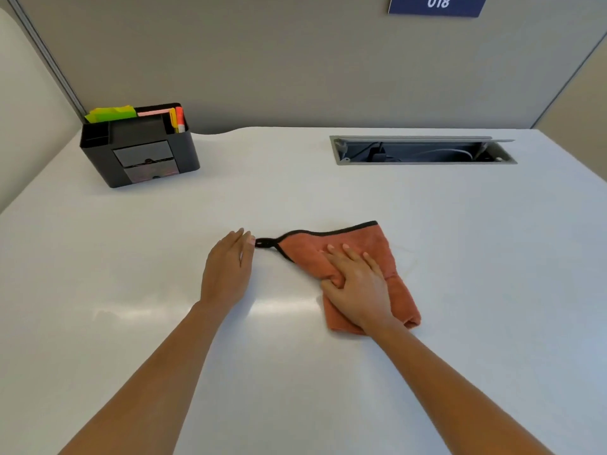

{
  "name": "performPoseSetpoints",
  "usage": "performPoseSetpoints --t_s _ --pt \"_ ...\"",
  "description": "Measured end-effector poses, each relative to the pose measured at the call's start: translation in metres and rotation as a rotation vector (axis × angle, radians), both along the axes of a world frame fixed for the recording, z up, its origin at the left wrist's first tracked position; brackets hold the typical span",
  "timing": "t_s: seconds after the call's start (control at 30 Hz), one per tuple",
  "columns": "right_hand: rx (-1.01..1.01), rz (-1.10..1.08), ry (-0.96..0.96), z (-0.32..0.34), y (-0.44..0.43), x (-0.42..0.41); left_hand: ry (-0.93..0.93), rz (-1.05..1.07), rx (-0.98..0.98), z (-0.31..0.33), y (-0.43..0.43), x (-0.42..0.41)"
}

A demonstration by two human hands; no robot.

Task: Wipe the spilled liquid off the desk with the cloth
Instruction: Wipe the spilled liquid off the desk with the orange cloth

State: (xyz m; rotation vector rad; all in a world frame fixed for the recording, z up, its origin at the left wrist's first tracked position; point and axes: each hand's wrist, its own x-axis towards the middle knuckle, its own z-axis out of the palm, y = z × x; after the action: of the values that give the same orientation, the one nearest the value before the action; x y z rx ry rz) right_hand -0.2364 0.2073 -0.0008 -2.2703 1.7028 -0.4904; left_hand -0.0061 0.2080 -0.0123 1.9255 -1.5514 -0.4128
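A black organiser (139,149) sits upper left, holding green sticky notes (111,113) and an orange marker (179,118). Upper right lies an open cable hatch (423,151). At top, a blue sign (437,4) reading 018 hangs on the grey partition (295,60).

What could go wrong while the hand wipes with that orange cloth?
What looks like a faint wet streak lies just right of the orange cloth; the right hand might miss it.
Pushed far back, liquid could perhaps reach the open cable hatch in the desk.
The cloth's black loop lies by the left hand and might smear.
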Motion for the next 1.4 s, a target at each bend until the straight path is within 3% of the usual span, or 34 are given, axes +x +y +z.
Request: performPoseSetpoints --t_s 0.07,0.27,0.37,0.47,0.67,0.77,0.87,0.93,1.07,1.17,1.27,1.4 --pt "-0.002 0.027 0.020 -0.001 0.008 0.010 0.001 0.002 -0.015 -0.001 -0.001 -0.009" --pt "-0.010 0.576 0.000 -0.013 0.095 -0.022 -0.048 -0.058 -0.009 0.002 -0.007 -0.026" --pt "-0.001 0.650 -0.006 -0.009 0.096 -0.059 -0.044 -0.057 -0.002 0.004 -0.011 -0.027" --pt "0.036 0.525 0.002 -0.002 0.068 -0.085 -0.053 -0.061 0.012 0.003 -0.013 -0.028" --pt "-0.013 0.012 -0.007 -0.002 -0.024 -0.121 -0.089 -0.060 0.017 -0.005 -0.010 -0.027" --pt "-0.063 -0.322 -0.031 -0.004 -0.063 -0.115 -0.070 -0.066 0.006 -0.009 -0.010 -0.026" --pt "-0.026 -0.482 -0.022 -0.005 -0.088 -0.080 -0.052 -0.066 0.005 -0.013 -0.011 -0.026" --pt "-0.005 -0.434 0.015 -0.006 -0.091 -0.042 -0.050 -0.065 0.001 -0.014 -0.012 -0.027" --pt "-0.023 0.002 0.057 -0.014 -0.068 0.040 -0.041 -0.020 -0.013 -0.015 -0.014 -0.027" --pt "0.007 0.161 0.031 -0.016 -0.068 0.051 -0.062 -0.016 0.014 -0.015 -0.013 -0.027" --pt "0.000 0.129 0.020 -0.012 -0.089 0.027 -0.092 -0.006 0.020 -0.015 -0.012 -0.026" --pt "0.000 -0.132 0.026 -0.008 -0.120 -0.034 -0.109 -0.004 0.007 -0.015 -0.012 -0.025"
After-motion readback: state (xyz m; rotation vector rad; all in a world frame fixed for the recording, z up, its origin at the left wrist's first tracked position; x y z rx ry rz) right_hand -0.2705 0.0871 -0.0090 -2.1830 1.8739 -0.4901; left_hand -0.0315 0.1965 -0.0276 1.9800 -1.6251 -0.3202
